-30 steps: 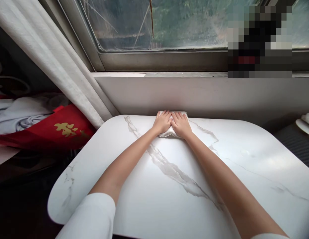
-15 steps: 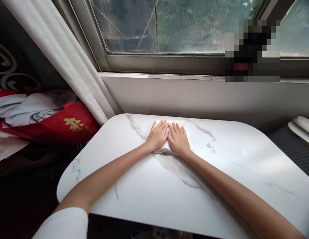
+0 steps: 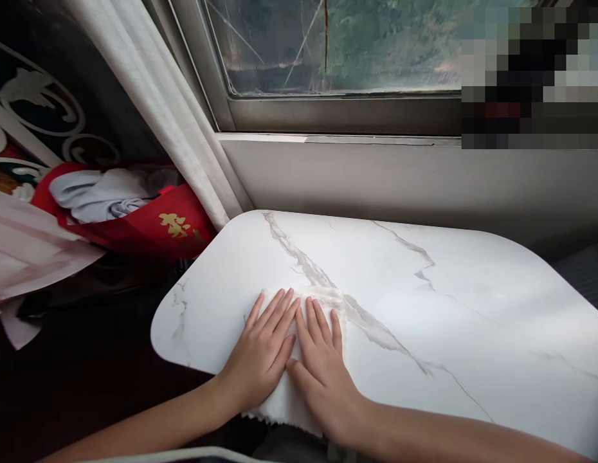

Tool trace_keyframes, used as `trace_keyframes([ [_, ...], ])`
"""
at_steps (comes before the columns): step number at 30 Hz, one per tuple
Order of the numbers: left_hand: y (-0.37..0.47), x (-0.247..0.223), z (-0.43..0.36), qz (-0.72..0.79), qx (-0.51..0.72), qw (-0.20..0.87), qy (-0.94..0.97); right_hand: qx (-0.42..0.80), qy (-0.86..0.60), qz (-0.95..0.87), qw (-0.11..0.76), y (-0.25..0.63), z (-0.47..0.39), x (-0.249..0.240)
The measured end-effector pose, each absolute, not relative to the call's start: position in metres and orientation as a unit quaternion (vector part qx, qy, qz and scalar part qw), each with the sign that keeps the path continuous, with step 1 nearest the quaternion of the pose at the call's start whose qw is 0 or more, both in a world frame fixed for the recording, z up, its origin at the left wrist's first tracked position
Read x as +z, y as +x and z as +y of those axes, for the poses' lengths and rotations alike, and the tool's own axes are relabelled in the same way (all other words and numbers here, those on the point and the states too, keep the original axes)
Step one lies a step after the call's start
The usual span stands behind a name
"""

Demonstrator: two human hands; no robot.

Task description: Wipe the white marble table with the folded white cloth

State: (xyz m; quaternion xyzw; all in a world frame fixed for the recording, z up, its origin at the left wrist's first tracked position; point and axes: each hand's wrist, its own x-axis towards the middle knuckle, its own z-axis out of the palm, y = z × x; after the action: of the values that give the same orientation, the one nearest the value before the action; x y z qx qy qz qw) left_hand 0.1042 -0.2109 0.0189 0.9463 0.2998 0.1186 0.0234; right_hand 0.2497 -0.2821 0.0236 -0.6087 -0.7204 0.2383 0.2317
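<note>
The left hand (image 3: 260, 354) and right hand (image 3: 323, 379) lie flat, palms down, fingers stretched and slightly fanned, their index fingers touching or nearly so; neither is clamped on anything. Both press a white cloth (image 3: 283, 406) on the counter (image 3: 472, 347), at its near edge toward the left corner, the cloth's ragged border reaching that edge or a little past it. The cloth looks light, soft and limp, not fragile; it should slide easily on so smooth a top, best held by spread palms or pinched at a border. Its weave seems fluffy. The counter is glossy and white with grey-brown marble veins and rounded corners. Beyond its far left corner hang a pale, pleated curtain (image 3: 154, 109) and a red bag (image 3: 144, 235) with gold lettering and crumpled fabric inside. Behind the far edge rises a plain wall (image 3: 376, 177) below a metal-framed window (image 3: 400, 51).
</note>
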Motion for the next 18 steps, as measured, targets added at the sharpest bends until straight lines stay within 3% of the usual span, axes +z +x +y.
trace_keyframes([
  [5,0.109,0.016,-0.182,0.323,0.106,0.025,0.94,0.261,-0.604,-0.727,0.198,0.259,-0.248,0.032],
  [12,0.159,0.009,-0.075,0.367,0.108,0.031,0.923,0.063,-0.668,-0.726,0.153,0.288,-0.138,0.017],
  [18,0.193,0.008,0.008,0.371,0.11,0.035,0.921,-0.014,-0.703,-0.695,0.15,0.308,-0.058,0.008],
])
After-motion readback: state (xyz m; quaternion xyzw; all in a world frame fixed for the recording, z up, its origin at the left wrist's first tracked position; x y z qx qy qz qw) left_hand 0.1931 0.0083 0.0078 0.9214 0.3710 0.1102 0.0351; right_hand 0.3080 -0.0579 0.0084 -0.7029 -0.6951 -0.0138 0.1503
